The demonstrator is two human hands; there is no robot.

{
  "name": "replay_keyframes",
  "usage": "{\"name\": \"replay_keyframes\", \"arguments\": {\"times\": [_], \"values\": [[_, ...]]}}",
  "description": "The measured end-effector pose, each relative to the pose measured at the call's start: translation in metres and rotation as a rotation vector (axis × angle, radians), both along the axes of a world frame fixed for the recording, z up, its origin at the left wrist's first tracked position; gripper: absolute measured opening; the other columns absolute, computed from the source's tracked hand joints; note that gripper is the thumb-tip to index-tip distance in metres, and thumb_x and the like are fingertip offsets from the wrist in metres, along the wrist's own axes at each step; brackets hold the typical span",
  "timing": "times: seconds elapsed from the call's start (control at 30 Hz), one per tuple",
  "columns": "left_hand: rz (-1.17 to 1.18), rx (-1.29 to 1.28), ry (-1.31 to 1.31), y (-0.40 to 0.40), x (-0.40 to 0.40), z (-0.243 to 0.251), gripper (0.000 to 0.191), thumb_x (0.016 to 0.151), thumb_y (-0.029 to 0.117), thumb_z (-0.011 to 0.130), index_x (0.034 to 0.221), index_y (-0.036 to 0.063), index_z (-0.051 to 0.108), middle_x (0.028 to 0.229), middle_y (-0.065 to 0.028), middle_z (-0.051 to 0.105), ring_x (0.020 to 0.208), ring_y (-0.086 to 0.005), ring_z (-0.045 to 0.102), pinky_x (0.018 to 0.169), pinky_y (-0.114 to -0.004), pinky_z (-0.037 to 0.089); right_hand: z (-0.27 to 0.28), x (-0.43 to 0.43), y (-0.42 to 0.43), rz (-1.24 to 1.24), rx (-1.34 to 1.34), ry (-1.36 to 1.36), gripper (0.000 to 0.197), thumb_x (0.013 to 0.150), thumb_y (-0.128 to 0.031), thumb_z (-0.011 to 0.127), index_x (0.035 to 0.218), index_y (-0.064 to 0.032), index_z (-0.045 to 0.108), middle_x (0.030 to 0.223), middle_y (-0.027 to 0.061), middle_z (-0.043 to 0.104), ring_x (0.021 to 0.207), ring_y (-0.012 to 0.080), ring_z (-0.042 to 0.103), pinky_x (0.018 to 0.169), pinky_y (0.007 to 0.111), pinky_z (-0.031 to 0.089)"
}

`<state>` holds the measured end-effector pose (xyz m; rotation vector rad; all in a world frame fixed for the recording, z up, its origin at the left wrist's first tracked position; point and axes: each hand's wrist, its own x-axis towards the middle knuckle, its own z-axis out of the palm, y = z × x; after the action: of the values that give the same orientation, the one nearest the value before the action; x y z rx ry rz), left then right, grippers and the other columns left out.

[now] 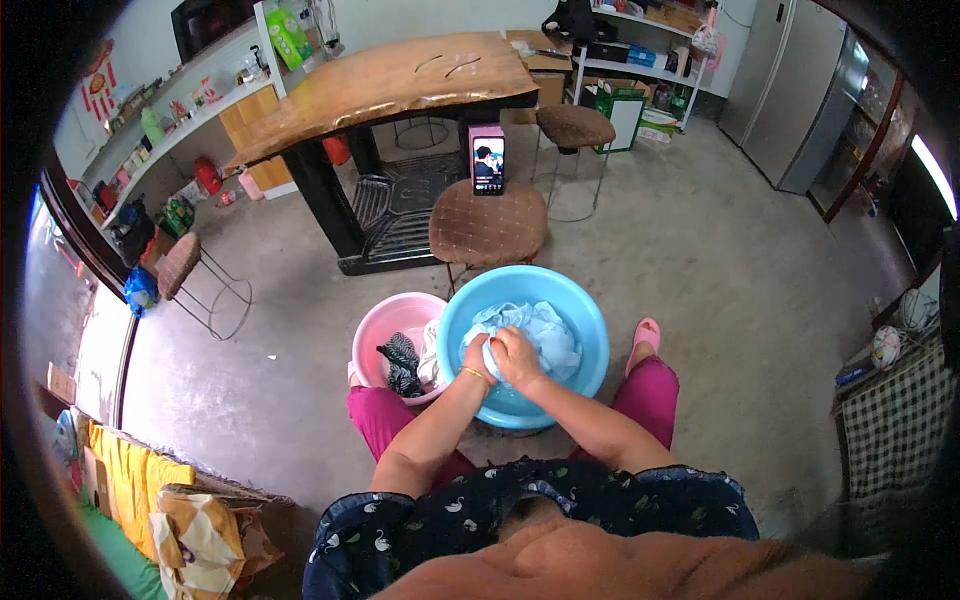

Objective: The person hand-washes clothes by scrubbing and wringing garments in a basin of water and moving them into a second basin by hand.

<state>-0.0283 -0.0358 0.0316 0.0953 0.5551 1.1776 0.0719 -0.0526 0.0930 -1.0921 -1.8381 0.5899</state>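
A large blue plastic basin (598,341) sits on the floor between my legs. Bunched in it lies a wet light-blue cloth (551,334), in what looks like shallow water. My left hand (477,360) grips a bunched part of this cloth at the basin's left side, a gold-coloured bracelet on its wrist. Beside it, my right hand (516,358) is closed on the same cloth, the two hands nearly touching. Close on the left stands a smaller pink basin (367,330), holding a dark patterned cloth (403,364) and a white cloth (430,352).
Just beyond the blue basin is a brown padded stool (487,225) with a lit phone (488,166) propped upright on it. Behind stands a wooden-topped table (390,75) on black legs. More stools (576,126) stand right of the table and at far left (180,264).
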Motion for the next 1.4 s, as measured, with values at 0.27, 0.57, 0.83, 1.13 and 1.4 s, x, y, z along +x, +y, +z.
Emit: {"name": "replay_keyframes", "arguments": {"times": [0.27, 0.57, 0.83, 1.13, 1.4], "values": [[-0.075, -0.089, 0.649, 0.007, 0.007, 0.054, 0.024, 0.073, 0.021, 0.055, 0.088, 0.0029, 0.058, 0.084, -0.0101, 0.059, 0.076, -0.0241, 0.057, 0.067, -0.036, 0.045, -0.028, 0.037, 0.036, -0.183, -0.171, -0.151, 0.021, 0.073, -0.019, 0.051, 0.082, -0.0005, 0.048, 0.084, 0.0224, 0.052, 0.083, 0.0384, 0.049, 0.074, 0.044, 0.040], [-0.475, 0.105, 0.999, 0.000, 0.010, 0.156, 0.017, 0.070, 0.017, 0.055, 0.077, 0.0015, 0.059, 0.070, -0.0077, 0.059, 0.056, -0.0173, 0.056, 0.051, -0.029, 0.045, 0.065, 0.061, 0.047, 0.354, 0.091, -0.196, 0.082, 0.062, -0.003, 0.062, 0.133, -0.0095, 0.023, 0.131, 0.0211, 0.031, 0.122, 0.0331, 0.031, 0.099, 0.038, 0.029], [-0.686, 0.181, 1.247, 0.027, 0.004, 0.176, 0.016, 0.067, 0.018, 0.056, 0.075, 0.0050, 0.060, 0.065, -0.0035, 0.058, 0.054, -0.0126, 0.053, 0.048, -0.026, 0.042, 0.094, 0.063, 0.055, 0.577, -0.058, -0.152, 0.065, 0.064, 0.001, 0.060, 0.125, -0.0108, 0.038, 0.120, 0.0153, 0.046, 0.112, 0.0313, 0.043, 0.093, 0.036, 0.036], [-0.650, 0.408, 2.129, 0.003, 0.027, 0.055, 0.085, 0.069, 0.045, 0.058, 0.136, 0.0152, 0.014, 0.140, -0.0211, 0.011, 0.127, -0.0440, 0.011, 0.099, -0.051, 0.024, -0.012, 0.063, 0.046, 0.096, -0.202, -0.705, 0.058, 0.070, -0.012, 0.060, 0.124, -0.0169, 0.039, 0.117, 0.0187, 0.042, 0.110, 0.0372, 0.039, 0.083, 0.049, 0.040], [-0.824, 0.345, 2.406, -0.001, 0.042, 0.045, 0.070, 0.078, 0.044, 0.047, 0.136, 0.0241, 0.014, 0.142, -0.0148, 0.008, 0.127, -0.0421, 0.014, 0.094, -0.064, 0.017, -0.044, 0.058, 0.053, 0.063, -0.250, -0.815, 0.045, 0.070, -0.024, 0.060, 0.113, -0.0206, 0.050, 0.107, 0.0123, 0.045, 0.104, 0.0309, 0.043, 0.078, 0.048, 0.042]]}}
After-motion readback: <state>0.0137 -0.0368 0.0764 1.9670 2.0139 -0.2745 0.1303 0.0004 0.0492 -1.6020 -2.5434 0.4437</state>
